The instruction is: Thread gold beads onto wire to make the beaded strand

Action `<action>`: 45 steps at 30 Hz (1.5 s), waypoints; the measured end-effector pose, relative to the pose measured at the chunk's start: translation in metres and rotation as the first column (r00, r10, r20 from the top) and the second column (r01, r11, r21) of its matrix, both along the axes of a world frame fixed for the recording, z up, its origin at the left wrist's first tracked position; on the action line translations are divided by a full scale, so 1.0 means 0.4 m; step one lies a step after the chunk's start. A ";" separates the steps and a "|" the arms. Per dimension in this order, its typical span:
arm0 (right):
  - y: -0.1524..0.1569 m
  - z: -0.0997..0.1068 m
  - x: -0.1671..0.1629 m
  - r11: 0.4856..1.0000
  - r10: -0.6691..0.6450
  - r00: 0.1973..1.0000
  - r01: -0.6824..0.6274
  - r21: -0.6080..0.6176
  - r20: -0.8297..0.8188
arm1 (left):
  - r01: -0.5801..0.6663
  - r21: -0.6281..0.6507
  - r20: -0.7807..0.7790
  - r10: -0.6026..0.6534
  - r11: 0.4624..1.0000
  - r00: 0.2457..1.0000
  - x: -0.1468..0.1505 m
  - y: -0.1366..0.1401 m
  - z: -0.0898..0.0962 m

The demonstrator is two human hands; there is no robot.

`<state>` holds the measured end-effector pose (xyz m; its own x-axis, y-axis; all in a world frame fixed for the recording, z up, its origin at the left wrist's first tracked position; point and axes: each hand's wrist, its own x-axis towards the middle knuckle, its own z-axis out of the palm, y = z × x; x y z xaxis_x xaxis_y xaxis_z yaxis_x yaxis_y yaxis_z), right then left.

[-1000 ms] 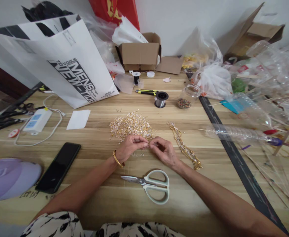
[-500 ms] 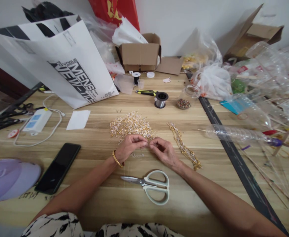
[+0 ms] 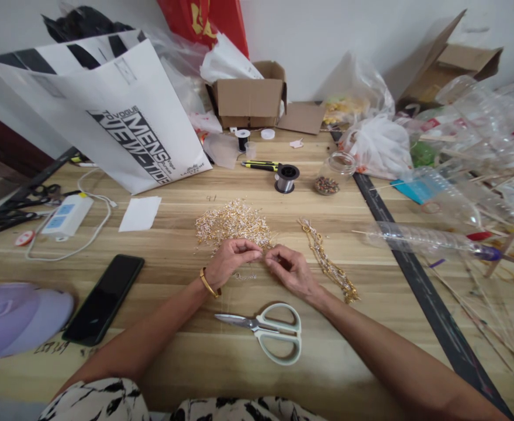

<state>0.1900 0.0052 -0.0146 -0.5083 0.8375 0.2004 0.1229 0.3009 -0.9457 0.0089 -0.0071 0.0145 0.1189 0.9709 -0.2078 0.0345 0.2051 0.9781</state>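
My left hand (image 3: 234,261) and my right hand (image 3: 292,269) meet fingertip to fingertip, both pinched closed. What lies between the fingers is too small to name. Just beyond them spreads a pile of small gold and silver beads or jewellery pieces (image 3: 233,222). A short silvery chain (image 3: 244,276) lies under the left hand. To the right of my right hand lies a bundle of gold and silver strands (image 3: 329,260). Scissors with pale handles (image 3: 263,330) rest on the table nearer to me, blades pointing left.
A black phone (image 3: 104,299) and a white power strip (image 3: 67,216) lie to the left. Behind are a wire spool (image 3: 286,178), a jar of beads (image 3: 328,182), a cutter knife (image 3: 260,165), a white paper bag (image 3: 120,117) and a cardboard box (image 3: 251,98). Plastic bottles (image 3: 449,187) crowd the right.
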 end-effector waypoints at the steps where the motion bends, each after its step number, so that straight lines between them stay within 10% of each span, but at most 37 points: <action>1: 0.000 0.000 0.000 1.000 0.001 1.000 -0.001 0.003 0.004 | -0.001 0.001 -0.005 0.001 1.000 1.000 0.000 0.000 0.001; 45: 0.002 0.002 -0.003 1.000 -0.001 1.000 0.001 -0.009 -0.016 | 0.056 0.018 -0.007 -0.056 0.998 0.998 -0.004 0.001 -0.016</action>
<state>0.1888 0.0060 -0.0137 -0.5046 0.8396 0.2012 0.1078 0.2925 -0.9502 0.0072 -0.0066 0.0083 0.1722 0.9663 -0.1911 0.0520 0.1848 0.9814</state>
